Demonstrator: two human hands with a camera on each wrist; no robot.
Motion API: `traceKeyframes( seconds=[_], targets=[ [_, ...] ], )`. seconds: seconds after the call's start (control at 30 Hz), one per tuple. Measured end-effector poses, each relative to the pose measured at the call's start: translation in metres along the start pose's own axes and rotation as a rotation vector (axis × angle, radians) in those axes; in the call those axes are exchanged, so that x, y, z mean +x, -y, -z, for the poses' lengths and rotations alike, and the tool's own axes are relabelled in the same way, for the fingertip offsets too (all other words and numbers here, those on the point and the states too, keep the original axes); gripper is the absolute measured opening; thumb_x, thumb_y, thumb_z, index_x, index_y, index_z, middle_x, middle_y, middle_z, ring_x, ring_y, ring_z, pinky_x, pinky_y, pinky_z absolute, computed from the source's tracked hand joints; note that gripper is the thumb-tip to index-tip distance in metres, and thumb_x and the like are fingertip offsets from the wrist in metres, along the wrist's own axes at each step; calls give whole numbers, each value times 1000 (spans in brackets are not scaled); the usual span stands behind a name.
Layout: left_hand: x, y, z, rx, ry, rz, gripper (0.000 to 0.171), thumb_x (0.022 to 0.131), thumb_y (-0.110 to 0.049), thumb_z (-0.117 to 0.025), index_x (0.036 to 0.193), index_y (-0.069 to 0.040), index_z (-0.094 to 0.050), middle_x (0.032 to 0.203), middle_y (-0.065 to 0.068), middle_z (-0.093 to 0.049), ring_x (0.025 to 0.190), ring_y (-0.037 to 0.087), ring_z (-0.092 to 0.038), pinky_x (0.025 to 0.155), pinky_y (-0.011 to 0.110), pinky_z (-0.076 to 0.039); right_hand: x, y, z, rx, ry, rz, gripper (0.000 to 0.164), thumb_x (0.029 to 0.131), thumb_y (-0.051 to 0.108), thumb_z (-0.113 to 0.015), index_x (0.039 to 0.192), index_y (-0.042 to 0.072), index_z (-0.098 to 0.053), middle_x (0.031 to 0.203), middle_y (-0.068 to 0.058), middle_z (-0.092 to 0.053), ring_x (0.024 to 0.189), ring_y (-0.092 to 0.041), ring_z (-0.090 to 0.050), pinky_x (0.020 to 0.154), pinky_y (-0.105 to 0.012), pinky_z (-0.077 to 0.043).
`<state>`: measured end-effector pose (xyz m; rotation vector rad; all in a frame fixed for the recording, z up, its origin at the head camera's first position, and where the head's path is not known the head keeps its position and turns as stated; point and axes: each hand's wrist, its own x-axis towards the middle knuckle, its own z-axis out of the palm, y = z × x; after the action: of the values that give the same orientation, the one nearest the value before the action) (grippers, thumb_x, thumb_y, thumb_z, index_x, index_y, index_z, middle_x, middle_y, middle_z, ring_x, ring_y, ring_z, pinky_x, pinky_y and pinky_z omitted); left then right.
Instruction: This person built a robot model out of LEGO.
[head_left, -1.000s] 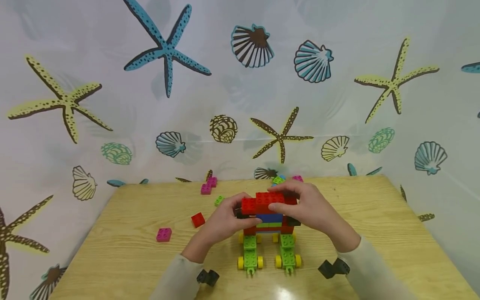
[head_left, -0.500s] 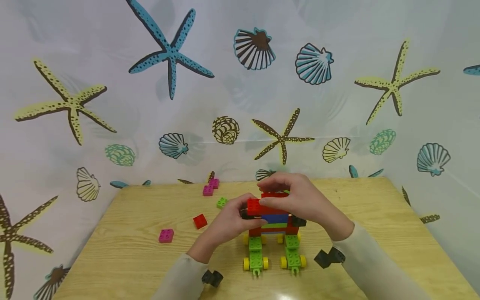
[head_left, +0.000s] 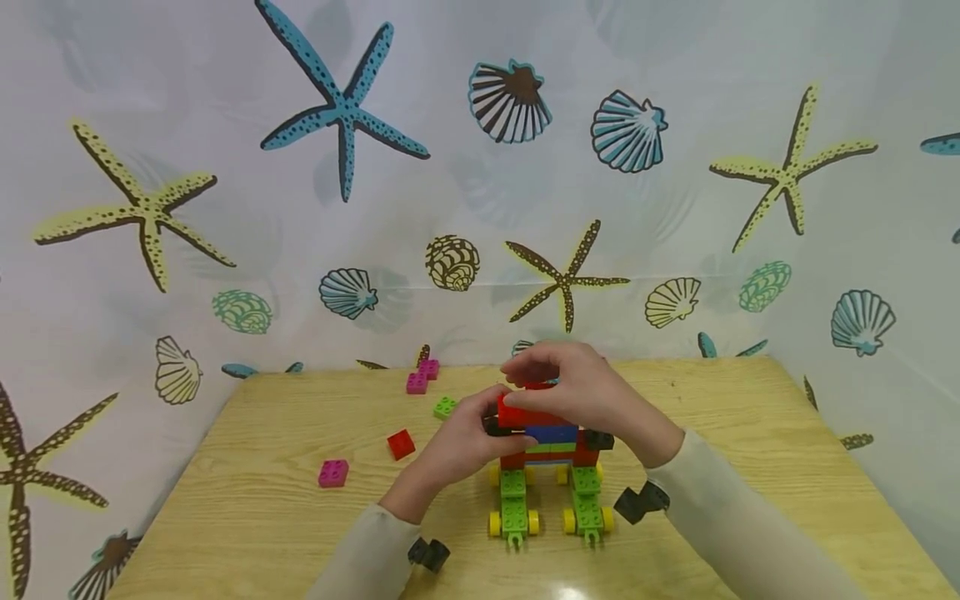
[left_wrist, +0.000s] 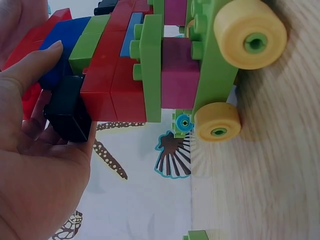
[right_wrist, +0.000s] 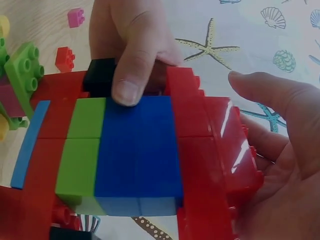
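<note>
A toy brick vehicle of red, blue, green and black bricks (head_left: 555,435) stands on two green wheeled bases (head_left: 513,500) with yellow wheels. My left hand (head_left: 467,442) grips its left side. The left thumb lies on the blue bricks (right_wrist: 140,150) in the right wrist view, beside a black brick (left_wrist: 67,110) seen in the left wrist view. Above the red top bricks (right_wrist: 227,145) is my right hand (head_left: 596,396), arched over them with its thumb held apart from the fingers. Whether its fingertips touch the bricks is hard to tell.
Left of the vehicle on the wooden table (head_left: 255,500) lie a pink brick (head_left: 333,472), a red brick (head_left: 401,444) and a green brick (head_left: 445,407). Further back are joined pink bricks (head_left: 422,377). A curtain with shells and starfish (head_left: 562,275) hangs behind the table.
My right hand has slid left across the red top bricks, its fingers and thumb lifting off their earlier grip. The left hand keeps its hold; the view has shifted slightly.
</note>
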<state>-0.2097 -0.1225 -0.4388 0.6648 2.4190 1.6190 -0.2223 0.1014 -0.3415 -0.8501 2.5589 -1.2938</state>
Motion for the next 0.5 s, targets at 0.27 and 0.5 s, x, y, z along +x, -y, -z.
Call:
traceKeyframes(
  seconds=[0.27,0.5],
  targets=[
    [-4,-2,1,31,-5,18,45,101,-27,-87,143,-20,-70,135,3,-78,113,20,-75,98,30,-64,-2,-5,-1,-34,11,-28,37,101,31,-84,136,18,-79,134,-2,-80,118,-22,-76,106,-48,-63],
    [-19,9,14,112,-30,43,41,101,-32,-86,137,-20,-74,132,1,-79,121,24,-75,114,53,-61,-1,-8,-4,-46,17,-44,36,100,32,-85,133,18,-80,131,-1,-81,113,-19,-74,101,-43,-62]
  ],
)
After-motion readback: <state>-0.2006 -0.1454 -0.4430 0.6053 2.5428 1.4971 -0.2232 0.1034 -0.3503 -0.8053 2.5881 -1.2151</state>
